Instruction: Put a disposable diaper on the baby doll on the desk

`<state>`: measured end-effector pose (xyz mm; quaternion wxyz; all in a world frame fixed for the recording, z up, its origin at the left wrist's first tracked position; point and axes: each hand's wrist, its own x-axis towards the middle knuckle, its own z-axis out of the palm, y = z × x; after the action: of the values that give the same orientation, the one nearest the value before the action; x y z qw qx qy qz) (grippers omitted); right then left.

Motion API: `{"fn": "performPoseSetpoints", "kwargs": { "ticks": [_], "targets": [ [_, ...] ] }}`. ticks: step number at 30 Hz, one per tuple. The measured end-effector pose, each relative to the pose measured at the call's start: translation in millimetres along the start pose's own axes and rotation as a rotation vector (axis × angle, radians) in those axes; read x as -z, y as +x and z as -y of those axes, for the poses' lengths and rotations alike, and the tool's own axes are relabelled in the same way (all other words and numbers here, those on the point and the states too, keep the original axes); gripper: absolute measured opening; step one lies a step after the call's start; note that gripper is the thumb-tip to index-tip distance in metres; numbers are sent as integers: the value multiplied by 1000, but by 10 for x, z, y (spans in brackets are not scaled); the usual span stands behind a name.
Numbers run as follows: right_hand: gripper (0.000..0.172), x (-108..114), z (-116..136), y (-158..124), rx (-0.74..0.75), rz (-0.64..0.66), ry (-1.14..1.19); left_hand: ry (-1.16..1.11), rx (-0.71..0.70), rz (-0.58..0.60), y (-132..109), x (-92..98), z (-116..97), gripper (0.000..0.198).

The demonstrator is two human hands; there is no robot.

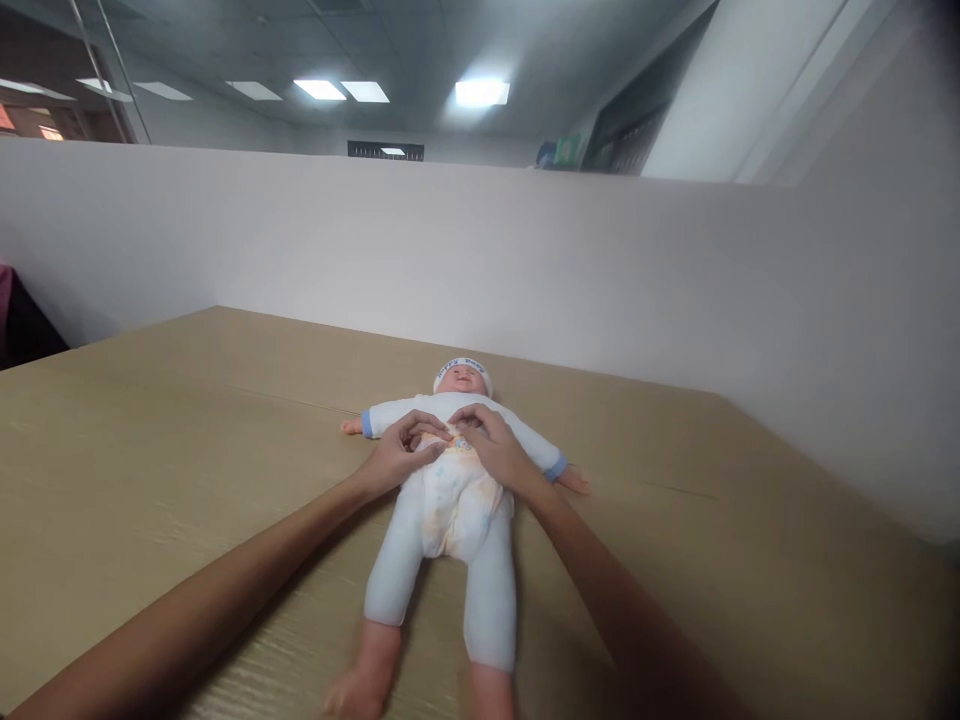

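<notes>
A baby doll (450,530) in a white suit and white cap lies on its back on the wooden table (150,430), head away from me and arms spread. It wears a diaper (454,500) around its hips. My left hand (401,450) and my right hand (491,445) both rest on the doll's belly at the diaper's upper edge. The fingers of each hand are curled and pinch the waistband, their tips almost meeting in the middle.
A white partition wall (525,260) runs along the table's far side and right side. Above it are ceiling lights (480,92). A dark object (22,330) shows at the far left edge.
</notes>
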<state>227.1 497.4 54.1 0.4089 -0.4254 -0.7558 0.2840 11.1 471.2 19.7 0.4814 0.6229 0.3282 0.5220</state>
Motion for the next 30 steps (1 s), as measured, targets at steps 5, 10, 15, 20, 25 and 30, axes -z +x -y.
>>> {"fn": "performPoseSetpoints", "kwargs": {
  "ticks": [5, 10, 15, 20, 25, 30],
  "targets": [
    [27, 133, 205, -189, -43, -155, 81, 235, -39, -38, -143, -9, -377, 30],
    [20, 282, 779, -884, 51, -175, 112, 448, -111, -55, -636, -131, -850, 26],
    [15, 221, 1159, -1707, 185, 284, -79, 688, -18, 207, -1249, -337, -978, 18],
    [14, 233, 866, -2033, 144, 331, -349, 902, 59, 126, -1422, -394, -751, 18],
    [18, 264, 556, -1934, 6, 113, -466, 919, 130, 23, -1278, -421, -623, 32],
    [18, -10, 571, -1789, 7, 23, -669, 1031, 161, 17, -1150, -463, -589, 36]
  ]
}}
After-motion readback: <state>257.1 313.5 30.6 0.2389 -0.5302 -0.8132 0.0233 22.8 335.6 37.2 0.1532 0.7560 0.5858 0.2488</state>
